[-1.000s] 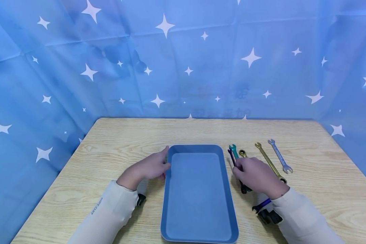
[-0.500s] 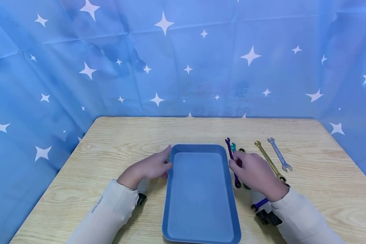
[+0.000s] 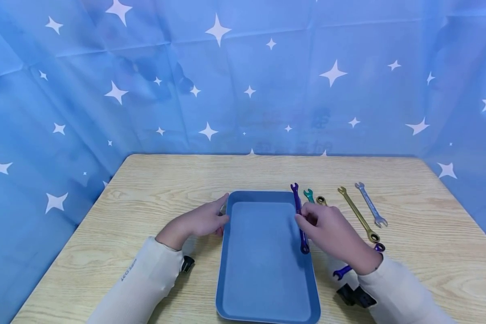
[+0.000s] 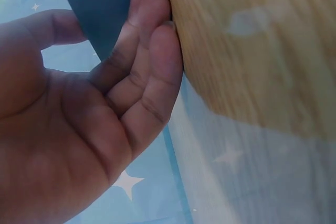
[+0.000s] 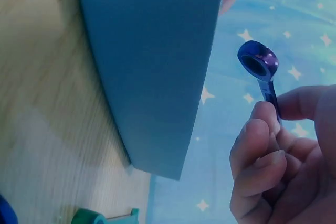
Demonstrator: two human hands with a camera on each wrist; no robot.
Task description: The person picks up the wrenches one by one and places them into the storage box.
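Sleeves, pale, one pair: left sleeve (image 3: pixel 146 274) and right sleeve (image 3: pixel 393 288), at the near edge.

Tray, blue, rectangular, one: blue tray (image 3: pixel 263 270), lying lengthwise on the tabletop (image 3: pixel 178 175) between the arms.

Wrench, blue-violet, one: blue-violet wrench (image 3: pixel 342 272), on the tabletop, its middle hidden beneath the right wrist.

Left grip (image 3: pixel 200 221), bare hand: holding the tray's left side, thumb over the rim, fingers against the outer wall.

Right grip (image 3: pixel 328 229), bare hand: narrow, pinching the purple wrench (image 3: pixel 297 202) by its shaft. Wrench raised above the tray's right rim, ring end nearer the person, forked end away.

Wrenches beyond, on the tabletop right of the tray: long gold wrench (image 3: pixel 360 216), slanted; gold ring end (image 3: pixel 321 200) and teal wrench (image 3: pixel 309 195), both partly hidden by the right grip; silver-blue wrench (image 3: pixel 371 204), outermost.

Backdrop, blue cloth (image 3: pixel 227 90), creased, with white stars.
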